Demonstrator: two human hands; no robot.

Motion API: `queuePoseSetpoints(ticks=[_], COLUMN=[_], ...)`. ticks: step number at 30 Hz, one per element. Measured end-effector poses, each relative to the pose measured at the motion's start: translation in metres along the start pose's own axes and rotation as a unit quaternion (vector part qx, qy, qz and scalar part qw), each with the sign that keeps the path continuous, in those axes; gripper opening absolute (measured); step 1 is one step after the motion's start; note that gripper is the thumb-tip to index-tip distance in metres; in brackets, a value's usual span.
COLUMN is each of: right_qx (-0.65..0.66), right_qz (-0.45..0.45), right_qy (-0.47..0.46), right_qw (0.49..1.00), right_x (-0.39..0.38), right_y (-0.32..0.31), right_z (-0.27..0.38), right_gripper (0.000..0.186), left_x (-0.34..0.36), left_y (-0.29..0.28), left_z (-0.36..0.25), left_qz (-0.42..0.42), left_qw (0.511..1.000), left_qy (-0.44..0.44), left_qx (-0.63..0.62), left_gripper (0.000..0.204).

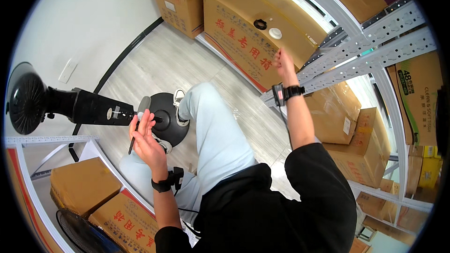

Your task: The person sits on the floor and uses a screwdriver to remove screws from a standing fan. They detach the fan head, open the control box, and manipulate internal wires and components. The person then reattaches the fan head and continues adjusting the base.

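My left hand [147, 140] is beside the black fan's column [108, 107], below a grey oval part [144, 103], with a thin dark rod-like tool [131, 145] held along its fingers. The fan head [26, 100] lies sideways at left; its round base [164, 126] is on the floor near my shoes. My right hand [284, 63] is curled at the large cardboard box [234, 9]; what it holds, if anything, is unclear. On that box sit a black ring-shaped part [260, 24] and a white round part [274, 33], just beyond my fingers.
Metal shelving [384, 33] with cardboard boxes [347, 117] runs along the right. More boxes [84, 182] fill a low rack at lower left, beside a dark mesh object [84, 234]. A white wall [84, 18] with black skirting borders the wood-look floor [150, 61].
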State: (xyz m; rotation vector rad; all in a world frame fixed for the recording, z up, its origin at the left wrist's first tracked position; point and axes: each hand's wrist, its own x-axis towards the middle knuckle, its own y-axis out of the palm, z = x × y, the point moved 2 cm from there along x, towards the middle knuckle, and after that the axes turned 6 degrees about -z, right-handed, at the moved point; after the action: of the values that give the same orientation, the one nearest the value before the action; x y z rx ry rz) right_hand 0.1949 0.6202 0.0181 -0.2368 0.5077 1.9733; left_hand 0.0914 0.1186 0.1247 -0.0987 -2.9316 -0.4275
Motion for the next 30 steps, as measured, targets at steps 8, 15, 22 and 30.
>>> queuePoseSetpoints(ticks=[8, 15, 22, 30], right_qx=[-0.662, -0.677, -0.646, -0.581], right_qz=[-0.198, -0.204, -0.245, -0.262], right_qy=[-0.328, -0.396, -0.392, -0.389], right_qw=[0.644, 0.587, 0.607, 0.665], right_x=[0.055, 0.088, 0.070, 0.073], right_y=[-0.016, -0.033, -0.021, -0.028], right_z=[0.054, 0.044, 0.048, 0.048], right_gripper=[0.037, 0.034, 0.034, 0.037], left_x=[-0.002, -0.002, -0.002, -0.005], left_y=[0.009, 0.013, 0.015, 0.011], left_z=[0.010, 0.014, 0.014, 0.009], left_qz=[0.018, 0.023, 0.015, 0.004], left_qw=[0.999, 0.999, 0.999, 0.999], left_qy=[-0.025, -0.031, -0.037, -0.029], left_qx=[0.027, 0.010, 0.017, 0.018], left_gripper=[0.055, 0.054, 0.052, 0.052])
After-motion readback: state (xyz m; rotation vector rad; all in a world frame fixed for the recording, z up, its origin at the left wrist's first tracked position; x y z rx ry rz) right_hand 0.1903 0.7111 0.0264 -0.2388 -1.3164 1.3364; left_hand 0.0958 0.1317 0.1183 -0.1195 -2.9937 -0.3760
